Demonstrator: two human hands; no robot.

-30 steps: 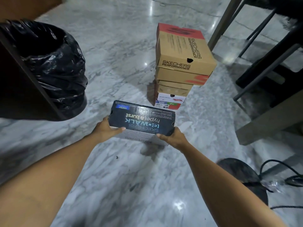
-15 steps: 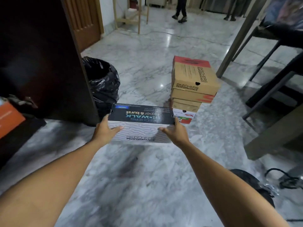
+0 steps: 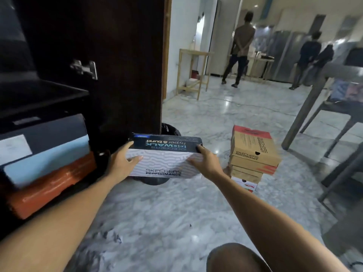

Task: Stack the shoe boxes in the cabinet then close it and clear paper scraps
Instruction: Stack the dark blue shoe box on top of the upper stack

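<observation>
I hold a dark-lidded, grey-patterned Skechers shoe box (image 3: pixel 164 160) up in front of me, level, above the floor. My left hand (image 3: pixel 122 160) grips its left end, thumb on the front face. My right hand (image 3: pixel 206 163) grips its right end. To the right, a stack of brown shoe boxes (image 3: pixel 255 154) stands on the marble floor. At the left, the dark cabinet (image 3: pixel 49 99) is open, with an orange box (image 3: pixel 51 185) and a pale blue and dark box (image 3: pixel 45 150) stacked inside. The open cabinet door (image 3: pixel 125 65) stands behind the held box.
A black-lined bin (image 3: pixel 170 130) sits behind the held box by the door's edge. Crumpled paper scraps (image 3: pixel 110 238) lie on the floor near my left forearm. Table and chair legs (image 3: pixel 306 112) crowd the right. Several people stand far back. My knee (image 3: pixel 235 258) shows at the bottom.
I have raised the shoe box and swung it and my view left toward the open cabinet. The boxes inside the cabinet have come into view.
</observation>
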